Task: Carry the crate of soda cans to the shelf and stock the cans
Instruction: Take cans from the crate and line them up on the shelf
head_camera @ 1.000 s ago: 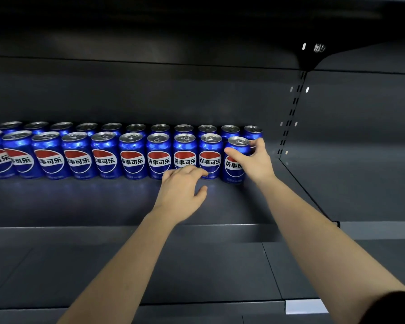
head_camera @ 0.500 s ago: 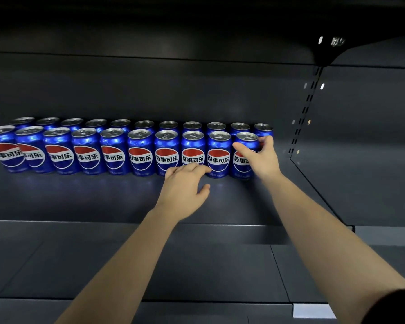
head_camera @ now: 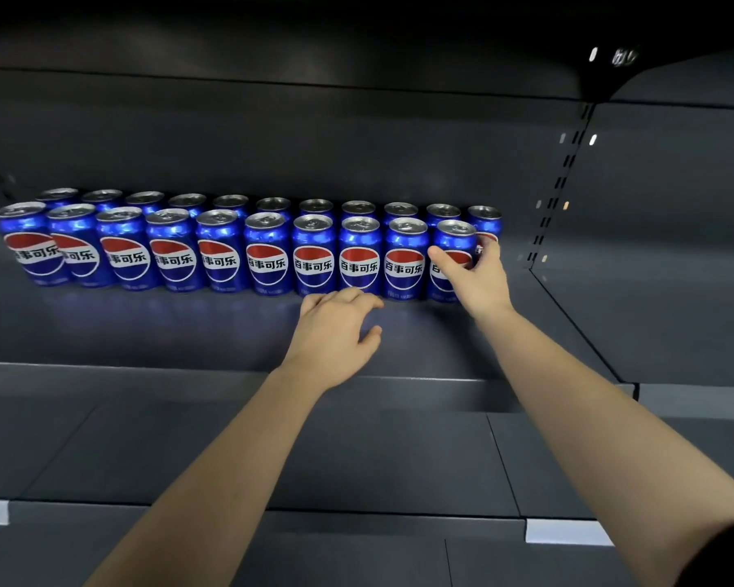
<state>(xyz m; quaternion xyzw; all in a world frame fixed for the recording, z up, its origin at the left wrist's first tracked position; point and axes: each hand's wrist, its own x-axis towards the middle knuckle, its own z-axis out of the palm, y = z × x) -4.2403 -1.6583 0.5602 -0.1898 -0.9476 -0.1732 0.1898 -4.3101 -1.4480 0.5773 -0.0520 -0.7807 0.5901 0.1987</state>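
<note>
Several blue soda cans point(head_camera: 268, 256) with red, white and blue logos stand in two rows at the back of a dark grey shelf point(head_camera: 145, 332). My right hand point(head_camera: 475, 277) grips the rightmost front-row can point(head_camera: 454, 239), thumb across its front and fingers round its right side. My left hand point(head_camera: 335, 328) hovers palm down in front of the row, fingers relaxed, fingertips near the base of two middle cans and holding nothing. No crate is in view.
A slotted upright point(head_camera: 556, 192) divides this shelf bay from the bare bay on the right point(head_camera: 653, 290). A lower shelf point(head_camera: 272, 459) runs below my arms, with white price-tag strips point(head_camera: 568, 531) on its front edge. The shelf above is dark.
The view has shifted so the can rows sit further right and higher. My right hand stays on the rightmost front can, now closer to its neighbour. My left hand has barely moved.
</note>
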